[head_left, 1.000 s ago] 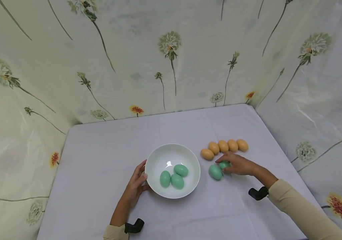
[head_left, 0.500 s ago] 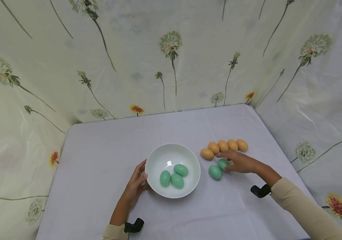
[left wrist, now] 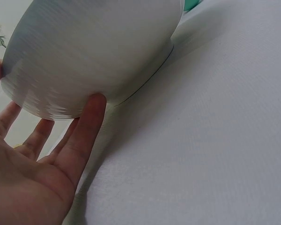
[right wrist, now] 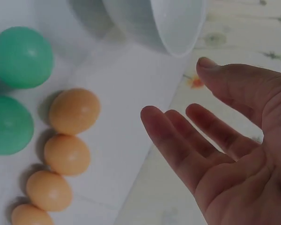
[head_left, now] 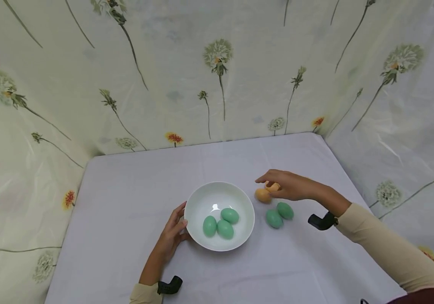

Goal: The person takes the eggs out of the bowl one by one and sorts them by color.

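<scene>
My left hand [head_left: 170,234] holds the white bowl [head_left: 205,196] by its left side, fingers against the outer wall in the left wrist view. Three green eggs [head_left: 225,229] lie inside the bowl. To its right, two more green eggs [head_left: 274,218] rest close together on the cloth. My right hand [head_left: 290,185] hovers over the row of orange eggs [head_left: 263,195], hiding most of them from the head camera. In the right wrist view its fingers are spread and hold nothing, and several orange eggs [right wrist: 67,154] show in a line beside the green ones [right wrist: 22,57].
A pale cloth [head_left: 133,190] covers the table. Behind and at both sides hangs a curtain with a dandelion print [head_left: 218,52]. A dark red shape [head_left: 426,296] shows at the bottom right corner.
My right hand has left the upper green egg on the table and moved up and left over the orange eggs. The left hand and the bowl have stayed put.
</scene>
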The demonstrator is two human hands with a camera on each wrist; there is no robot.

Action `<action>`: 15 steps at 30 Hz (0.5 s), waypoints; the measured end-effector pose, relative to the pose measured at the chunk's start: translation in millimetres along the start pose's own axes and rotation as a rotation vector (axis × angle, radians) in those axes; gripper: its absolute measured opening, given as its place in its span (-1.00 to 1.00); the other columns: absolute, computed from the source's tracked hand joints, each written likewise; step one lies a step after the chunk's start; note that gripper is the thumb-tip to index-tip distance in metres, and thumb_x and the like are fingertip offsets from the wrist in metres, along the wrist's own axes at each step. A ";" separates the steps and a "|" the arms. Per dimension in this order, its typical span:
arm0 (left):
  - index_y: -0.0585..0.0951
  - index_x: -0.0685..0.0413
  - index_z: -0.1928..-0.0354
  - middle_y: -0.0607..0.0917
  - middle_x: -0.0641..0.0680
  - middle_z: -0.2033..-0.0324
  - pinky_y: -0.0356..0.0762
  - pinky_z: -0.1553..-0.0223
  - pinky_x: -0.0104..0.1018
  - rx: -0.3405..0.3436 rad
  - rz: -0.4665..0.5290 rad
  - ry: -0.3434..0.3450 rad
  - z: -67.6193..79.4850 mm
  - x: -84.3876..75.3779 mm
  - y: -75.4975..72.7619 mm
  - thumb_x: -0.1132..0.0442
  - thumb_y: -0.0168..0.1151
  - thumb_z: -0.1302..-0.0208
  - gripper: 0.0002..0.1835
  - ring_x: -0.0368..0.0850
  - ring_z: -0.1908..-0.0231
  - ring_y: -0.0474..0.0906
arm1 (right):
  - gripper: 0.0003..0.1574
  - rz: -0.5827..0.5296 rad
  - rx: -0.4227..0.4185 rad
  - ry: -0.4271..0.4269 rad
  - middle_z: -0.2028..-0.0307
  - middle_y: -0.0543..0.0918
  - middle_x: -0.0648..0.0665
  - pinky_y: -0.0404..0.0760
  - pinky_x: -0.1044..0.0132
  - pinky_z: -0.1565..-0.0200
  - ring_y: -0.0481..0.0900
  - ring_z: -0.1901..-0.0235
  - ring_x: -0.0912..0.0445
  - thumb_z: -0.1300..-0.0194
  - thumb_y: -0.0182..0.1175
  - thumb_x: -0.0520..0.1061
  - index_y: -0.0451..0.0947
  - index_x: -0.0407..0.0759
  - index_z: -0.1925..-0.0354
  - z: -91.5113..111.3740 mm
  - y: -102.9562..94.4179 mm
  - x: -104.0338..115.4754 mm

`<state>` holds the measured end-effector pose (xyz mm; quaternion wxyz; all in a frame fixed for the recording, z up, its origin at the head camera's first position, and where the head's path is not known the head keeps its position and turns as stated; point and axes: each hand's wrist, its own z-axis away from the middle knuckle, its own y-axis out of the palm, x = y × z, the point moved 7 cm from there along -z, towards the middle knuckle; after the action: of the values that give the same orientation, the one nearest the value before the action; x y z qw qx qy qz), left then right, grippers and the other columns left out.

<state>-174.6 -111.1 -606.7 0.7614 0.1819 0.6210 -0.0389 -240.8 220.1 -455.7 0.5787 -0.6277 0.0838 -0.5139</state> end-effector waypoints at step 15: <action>0.20 -0.35 -0.50 0.23 0.10 -0.46 0.59 -0.05 0.03 -0.019 0.002 -0.012 1.0 -0.5 -1.7 0.10 0.03 -0.49 -0.42 0.07 -0.21 0.46 | -0.45 -0.004 0.272 -0.223 -0.16 0.55 -0.21 0.59 -0.01 -0.12 0.58 -0.11 -0.14 -0.29 0.29 -0.32 0.54 -0.17 -0.24 -63.8 57.3 65.9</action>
<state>-174.3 -113.1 -606.4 0.7667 0.1750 0.6168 -0.0335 -229.8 115.0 -478.8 0.6629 -0.5970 -0.0527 -0.4488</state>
